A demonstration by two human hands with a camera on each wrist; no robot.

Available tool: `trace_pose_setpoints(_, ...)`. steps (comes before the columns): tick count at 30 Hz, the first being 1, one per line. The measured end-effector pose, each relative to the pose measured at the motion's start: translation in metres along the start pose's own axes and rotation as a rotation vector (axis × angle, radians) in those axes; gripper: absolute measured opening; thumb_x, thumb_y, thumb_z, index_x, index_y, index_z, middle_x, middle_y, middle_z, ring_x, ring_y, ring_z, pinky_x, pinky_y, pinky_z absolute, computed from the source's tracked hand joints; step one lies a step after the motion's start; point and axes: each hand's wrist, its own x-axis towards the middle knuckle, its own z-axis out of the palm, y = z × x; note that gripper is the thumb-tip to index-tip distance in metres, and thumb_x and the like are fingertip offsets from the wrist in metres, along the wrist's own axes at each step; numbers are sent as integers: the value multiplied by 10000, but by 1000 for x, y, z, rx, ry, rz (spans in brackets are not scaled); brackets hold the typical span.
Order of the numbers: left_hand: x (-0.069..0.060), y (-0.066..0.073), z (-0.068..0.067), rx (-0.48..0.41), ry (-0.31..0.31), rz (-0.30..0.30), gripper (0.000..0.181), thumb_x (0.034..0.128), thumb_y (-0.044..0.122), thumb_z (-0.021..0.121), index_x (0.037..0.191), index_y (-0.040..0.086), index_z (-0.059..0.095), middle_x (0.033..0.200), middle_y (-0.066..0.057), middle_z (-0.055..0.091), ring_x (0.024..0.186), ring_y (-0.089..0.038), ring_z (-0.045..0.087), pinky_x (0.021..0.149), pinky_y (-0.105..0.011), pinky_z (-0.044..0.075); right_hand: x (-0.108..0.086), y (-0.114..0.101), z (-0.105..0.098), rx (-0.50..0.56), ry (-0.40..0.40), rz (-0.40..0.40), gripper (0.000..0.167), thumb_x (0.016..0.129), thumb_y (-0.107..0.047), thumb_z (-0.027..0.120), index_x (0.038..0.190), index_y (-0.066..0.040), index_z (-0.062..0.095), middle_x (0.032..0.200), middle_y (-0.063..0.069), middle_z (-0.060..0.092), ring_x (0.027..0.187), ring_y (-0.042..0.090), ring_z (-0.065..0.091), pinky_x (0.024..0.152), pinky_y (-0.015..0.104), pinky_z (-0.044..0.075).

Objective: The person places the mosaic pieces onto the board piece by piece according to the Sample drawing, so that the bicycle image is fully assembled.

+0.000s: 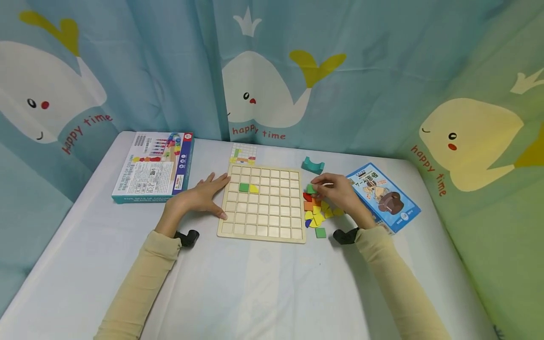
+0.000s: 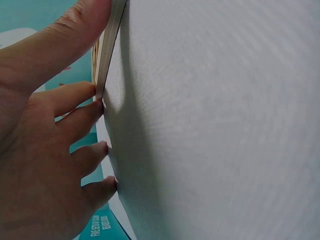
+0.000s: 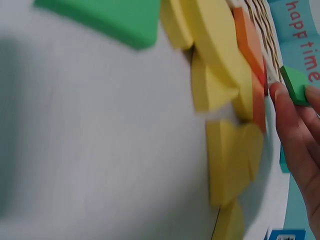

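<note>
A wooden grid board [image 1: 263, 219] lies flat mid-table, with a green square tile [image 1: 244, 187] and a yellow tile [image 1: 253, 189] with a curved edge side by side in its upper left cells. My left hand [image 1: 201, 196] rests at the board's left edge, thumb and fingers spread and touching the rim. In my right hand [image 1: 337, 191] a green tile [image 3: 297, 86] is pinched between thumb and fingers, above the right edge of a loose pile. That pile holds yellow tiles [image 1: 318, 218], orange tiles [image 1: 308, 206], a red tile [image 1: 307, 197] and a blue one. Another green square [image 1: 320, 233] lies apart, nearer me.
A printed pattern card [image 1: 243, 153] touches the board's far edge. Behind the pile stands a teal curved block [image 1: 312, 165]. One boxed toy [image 1: 153, 165] lies at the left; a blue box [image 1: 384, 196] sits right, beside my right forearm. Curtains [image 1: 182, 71] hang behind the table.
</note>
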Motion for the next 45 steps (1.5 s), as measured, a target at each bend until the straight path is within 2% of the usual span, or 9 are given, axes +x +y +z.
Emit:
trace_pose_setpoints(5, 1, -1, 0, 3, 0, 0, 1137, 809, 307, 877, 1654, 73, 153, 1739, -136, 53, 1587, -431, -76, 1267, -643, -6, 2, -10, 9, 1, -30, 17, 241, 1010, -110, 644, 1221, -9, 705, 1226, 217, 688, 1078, 359, 723, 823, 362, 634)
trace_pose_setpoints(7, 2, -1, 0, 2, 1, 0, 1137, 811, 304, 877, 1654, 73, 150, 1739, -136, 53, 1587, -430, -77, 1267, -645, -6, 5, -14, 13, 8, -45, 16, 245, 1002, -86, 647, 1229, -15, 708, 1223, 218, 690, 1108, 366, 714, 816, 355, 634)
trace_pose_setpoints(12, 2, -2, 0, 1, 5, 3, 1142, 807, 301, 880, 1654, 70, 149, 1738, -140, 58, 1587, -428, -76, 1266, -648, -3, 11, -25, 25, 26, -70, 12, 262, 978, -65, 677, 1235, -30, 720, 1172, 201, 709, 1063, 332, 732, 814, 359, 640)
trace_pose_setpoints(16, 2, -2, 0, 2, 4, 7, 1143, 805, 304, 881, 1652, 66, 151, 1736, -147, 61, 1587, -433, -74, 1267, -644, -7, 14, -35, 36, 12, -74, -22, 300, 959, -21, 679, 1257, -11, 714, 1146, 209, 724, 1060, 325, 726, 824, 360, 626)
trace_pose_setpoints(25, 1, 0, -1, 0, -1, -10, 1138, 807, 305, 880, 1655, 83, 155, 1740, -130, 49, 1587, -426, -82, 1260, -659, -6, 23, -51, 57, 27, -124, -34, 321, 968, -28, 669, 1286, -16, 709, 1105, 184, 769, 1013, 275, 750, 848, 289, 613)
trace_pose_setpoints(30, 2, -1, 0, -1, -4, -11, 1144, 806, 314, 882, 1657, 87, 151, 1741, -128, 47, 1587, -426, -87, 1257, -669, -1, 26, -60, 68, 14, -144, -91, 324, 961, -31, 673, 1281, -7, 712, 1105, 177, 774, 1013, 266, 758, 890, 328, 612)
trace_pose_setpoints(33, 3, -2, 0, -2, -3, -11, 1145, 806, 318, 882, 1657, 88, 151, 1741, -128, 47, 1588, -425, -89, 1256, -670, -2, 28, -65, 73, 26, -155, -104, 316, 954, -32, 685, 1267, -11, 721, 1104, 175, 771, 1002, 267, 759, 877, 336, 615)
trace_pose_setpoints(41, 3, -2, 0, -6, -3, -17, 1138, 809, 312, 879, 1658, 96, 153, 1742, -126, 41, 1585, -434, -89, 1248, -688, 2, 35, -73, 85, 31, -184, -138, 311, 953, -64, 706, 1258, -8, 726, 1108, 163, 757, 958, 228, 748, 795, 267, 594)
trace_pose_setpoints(45, 2, -1, 0, -5, -3, -16, 1132, 814, 309, 875, 1657, 89, 152, 1741, -132, 42, 1584, -437, -90, 1247, -690, 2, 38, -77, 92, 36, -213, -131, 285, 956, -66, 705, 1234, -15, 741, 1106, 161, 763, 915, 226, 757, 745, 268, 602)
